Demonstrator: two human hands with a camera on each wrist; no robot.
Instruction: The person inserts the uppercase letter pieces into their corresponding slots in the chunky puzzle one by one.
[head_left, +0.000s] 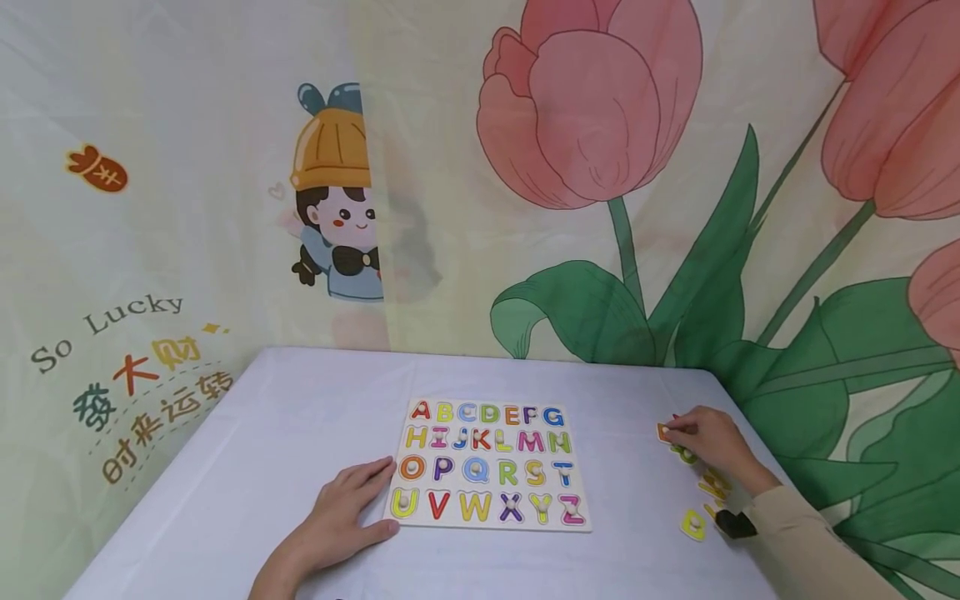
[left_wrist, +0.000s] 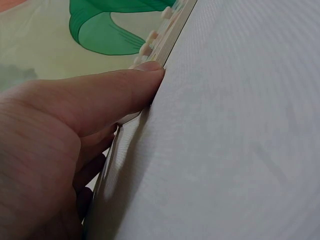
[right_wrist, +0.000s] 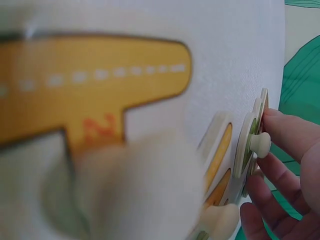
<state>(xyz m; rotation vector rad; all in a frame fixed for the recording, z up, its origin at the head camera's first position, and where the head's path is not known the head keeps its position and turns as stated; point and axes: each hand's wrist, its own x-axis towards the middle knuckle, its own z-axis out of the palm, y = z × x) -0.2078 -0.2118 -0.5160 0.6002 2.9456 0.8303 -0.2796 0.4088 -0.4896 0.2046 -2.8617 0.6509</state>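
Note:
My left hand point(head_left: 333, 512) rests beside the lower left of a wooden alphabet puzzle board point(head_left: 491, 525), fingers extended, fingertips and thumb touching its edge. In the left wrist view, the thumb point(left_wrist: 125, 90) lies against the board's side. Colourful letters from A to Z show on the board, many with small knobs. Over to the right, my right hand point(head_left: 712, 437) pinches a small orange letter piece point(head_left: 663, 432) between thumb and fingers; its letter is hard to make out. Just under that hand lies a green knobbed piece point(right_wrist: 245, 145).
Nearer the body on the right lie a yellow-orange letter piece point(head_left: 714, 483) and a yellow knobbed piece point(head_left: 693, 525). A large orange piece point(right_wrist: 100, 75) looms close to the right wrist camera. White cloth point(head_left: 247, 450) covers the table; a printed curtain point(head_left: 435, 167) hangs behind.

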